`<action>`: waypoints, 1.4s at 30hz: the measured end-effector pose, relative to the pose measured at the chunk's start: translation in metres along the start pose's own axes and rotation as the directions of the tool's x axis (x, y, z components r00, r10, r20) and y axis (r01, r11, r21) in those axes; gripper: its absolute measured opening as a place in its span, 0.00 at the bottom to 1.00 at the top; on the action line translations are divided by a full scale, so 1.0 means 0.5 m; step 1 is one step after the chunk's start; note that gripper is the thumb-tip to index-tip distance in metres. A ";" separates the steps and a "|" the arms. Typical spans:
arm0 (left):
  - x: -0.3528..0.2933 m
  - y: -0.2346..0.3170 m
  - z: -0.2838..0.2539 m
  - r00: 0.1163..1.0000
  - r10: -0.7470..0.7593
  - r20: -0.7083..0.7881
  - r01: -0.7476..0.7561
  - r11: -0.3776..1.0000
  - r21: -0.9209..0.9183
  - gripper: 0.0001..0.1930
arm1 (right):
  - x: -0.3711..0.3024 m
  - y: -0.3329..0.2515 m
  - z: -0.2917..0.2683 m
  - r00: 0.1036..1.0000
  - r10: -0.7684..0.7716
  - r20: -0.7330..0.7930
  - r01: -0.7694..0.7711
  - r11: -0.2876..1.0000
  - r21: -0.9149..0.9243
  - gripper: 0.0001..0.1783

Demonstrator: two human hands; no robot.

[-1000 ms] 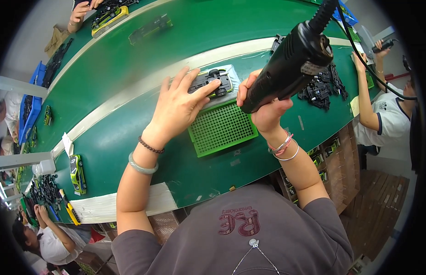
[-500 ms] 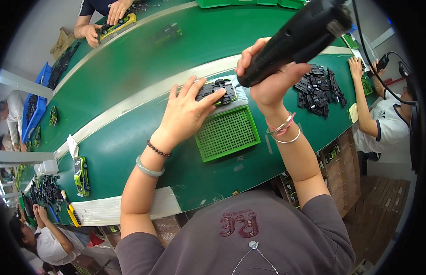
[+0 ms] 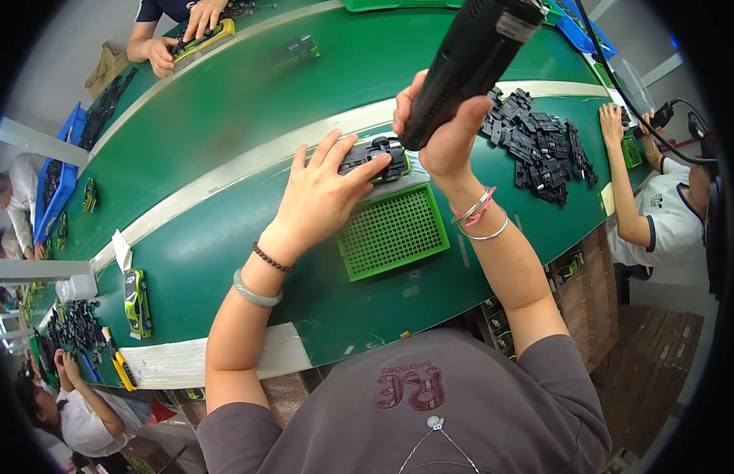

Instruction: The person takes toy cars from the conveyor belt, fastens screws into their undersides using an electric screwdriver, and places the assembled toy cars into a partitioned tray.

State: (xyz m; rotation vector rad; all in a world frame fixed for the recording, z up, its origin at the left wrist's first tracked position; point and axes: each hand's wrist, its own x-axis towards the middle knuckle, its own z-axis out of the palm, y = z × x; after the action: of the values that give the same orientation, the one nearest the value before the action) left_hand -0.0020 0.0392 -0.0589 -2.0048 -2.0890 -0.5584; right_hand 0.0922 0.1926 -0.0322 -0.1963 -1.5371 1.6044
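My left hand [image 3: 319,189] holds an upside-down toy car [image 3: 395,166] on the table, thumb and fingers spread over its black underside. The car has lime-green edges and lies on a pale pad. In my right hand [image 3: 446,142] is a thick black electric screwdriver [image 3: 470,71], gripped with the fingers wrapped round it. It slants with its lower end over the car's right end; its bit cannot be made out. A green perforated basket [image 3: 399,265] stands just below the car.
Black chassis parts [image 3: 545,150] are heaped to the right. A dark cable [image 3: 600,59] hangs at upper right. Another green car [image 3: 136,302] and a yellow-black cutter [image 3: 124,367] lie at left. Beyond the pale rail, a co-worker's hands [image 3: 197,24] hold a yellow piece.
My right hand has shifted slightly left with the screwdriver, whose lower end now sits closer over the car. My left hand and the car have barely moved.
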 end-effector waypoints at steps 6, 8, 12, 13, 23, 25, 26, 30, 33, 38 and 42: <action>0.000 -0.003 0.001 1.000 0.008 -0.013 -0.008 1.000 0.018 0.20 | 0.009 0.001 0.019 0.998 -0.061 0.024 0.060 0.998 0.017 0.41; -0.001 -0.003 0.000 1.000 0.008 -0.009 -0.008 1.000 0.016 0.19 | 0.010 0.004 0.022 0.997 -0.070 0.032 0.070 0.997 0.018 0.41; 0.000 -0.002 -0.002 1.000 0.005 -0.008 -0.005 1.000 -0.008 0.19 | 0.013 0.002 0.021 0.998 -0.050 0.041 0.050 0.999 0.011 0.42; 0.000 -0.002 -0.001 1.000 0.006 -0.011 -0.006 1.000 -0.018 0.19 | 0.015 0.002 0.019 0.998 -0.053 0.028 0.053 0.998 0.015 0.42; -0.006 -0.003 -0.002 1.000 0.007 -0.024 -0.007 1.000 0.012 0.20 | -0.027 -0.075 -0.003 0.999 -0.033 -0.040 0.041 0.972 0.231 0.55; -0.005 0.000 0.000 1.000 0.009 -0.024 -0.009 1.000 0.007 0.20 | -0.057 -0.089 -0.025 1.000 -0.006 0.003 0.005 0.953 0.303 0.55; -0.004 -0.003 0.002 1.000 0.005 -0.025 -0.005 1.000 0.011 0.20 | -0.077 -0.083 -0.021 0.999 0.046 -0.018 -0.037 0.942 0.333 0.54; -0.002 -0.002 0.004 1.000 0.004 -0.031 -0.004 1.000 -0.005 0.20 | -0.122 -0.036 -0.037 0.992 0.088 -0.086 -0.064 0.966 0.249 0.54; -0.002 -0.005 0.005 0.999 0.006 -0.045 -0.006 1.000 -0.005 0.21 | -0.126 -0.029 -0.034 0.988 0.102 -0.117 -0.072 0.969 0.237 0.54; -0.003 -0.006 0.006 0.999 0.002 -0.039 -0.002 1.000 0.012 0.21 | -0.131 -0.019 -0.039 0.990 0.122 -0.070 -0.103 0.968 0.230 0.55; -0.002 -0.004 0.004 0.999 0.000 -0.043 -0.001 1.000 -0.005 0.21 | -0.133 -0.015 -0.033 0.990 0.127 -0.065 -0.114 0.978 0.177 0.55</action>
State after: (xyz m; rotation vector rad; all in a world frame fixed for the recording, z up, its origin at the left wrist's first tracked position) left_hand -0.0039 0.0390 -0.0613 -1.9781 -2.0642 -0.6017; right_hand 0.1466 0.1593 -0.0587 -0.2553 -1.3416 1.7963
